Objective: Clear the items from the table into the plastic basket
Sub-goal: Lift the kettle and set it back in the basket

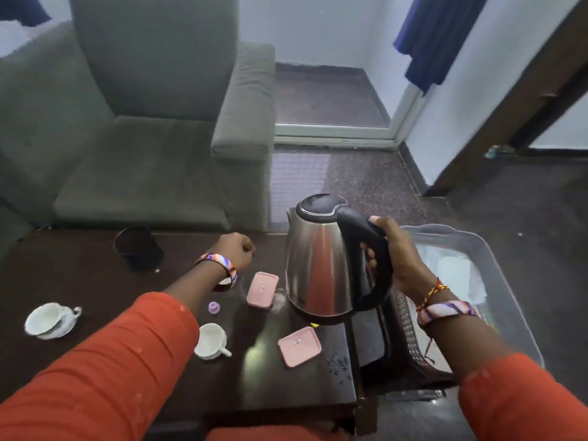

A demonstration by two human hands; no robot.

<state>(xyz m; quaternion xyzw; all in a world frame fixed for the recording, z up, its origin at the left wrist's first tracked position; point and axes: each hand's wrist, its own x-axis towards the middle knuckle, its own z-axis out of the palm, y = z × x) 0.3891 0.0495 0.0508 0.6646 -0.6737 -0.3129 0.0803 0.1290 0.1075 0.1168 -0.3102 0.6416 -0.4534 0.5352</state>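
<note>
My right hand [397,253] grips the black handle of a steel electric kettle [315,259], held upright just above the right end of the dark table [95,281]. Over the table's middle my left hand [237,249] is closed in a fist with nothing in it. On the table lie a pink box [261,289], a pink lid [299,346], a small purple cap [214,307], a white cup [210,341], a white cup on a saucer [51,319] and a black kettle base [138,248]. The clear plastic basket [496,268] stands right of the table.
A grey sofa [143,122] stands behind the table. A dark perforated stool [404,332] sits under the basket. Water drops [337,364] lie near the table's right front edge. Dark stone floor [366,179] stretches beyond.
</note>
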